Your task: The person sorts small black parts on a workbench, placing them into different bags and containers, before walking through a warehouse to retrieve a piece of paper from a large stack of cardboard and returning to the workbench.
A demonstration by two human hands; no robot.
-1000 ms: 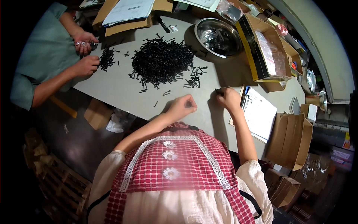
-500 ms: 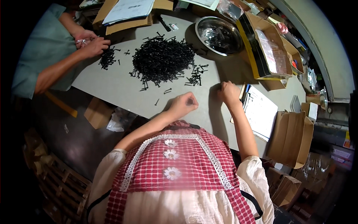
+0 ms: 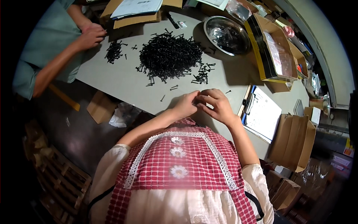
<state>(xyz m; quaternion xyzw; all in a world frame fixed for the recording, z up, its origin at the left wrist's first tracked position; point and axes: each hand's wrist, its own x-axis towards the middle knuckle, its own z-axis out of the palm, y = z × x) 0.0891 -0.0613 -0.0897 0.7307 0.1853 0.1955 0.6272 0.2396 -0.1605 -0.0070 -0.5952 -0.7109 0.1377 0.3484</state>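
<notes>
My left hand [image 3: 185, 104] is curled closed just beyond the apron's top edge; whatever lies inside is hidden. Against its fingertips rests my right hand [image 3: 218, 107], fingers bent but apart, with nothing visible in them. Beyond both hands rises a large heap of black screws [image 3: 169, 56]. A smaller cluster of screws [image 3: 203, 74] lies at its right side. Two loose screws [image 3: 174, 87] and a single screw [image 3: 162, 98] lie left of my hands. One more screw [image 3: 228, 91] sits alone to the right of them.
A clipboard with paper [image 3: 263, 112] lies right of my right forearm. A steel bowl [image 3: 227, 51] with dark pieces, a black-yellow box [image 3: 257, 48] and a cardboard box [image 3: 292, 142] stand rightward. At left, a co-worker's hands [image 3: 92, 36] are near a small screw pile [image 3: 115, 51].
My right hand has come from the table by the clipboard over to my left hand. A lone screw now shows near where it was. The co-worker's hands have drawn closer together.
</notes>
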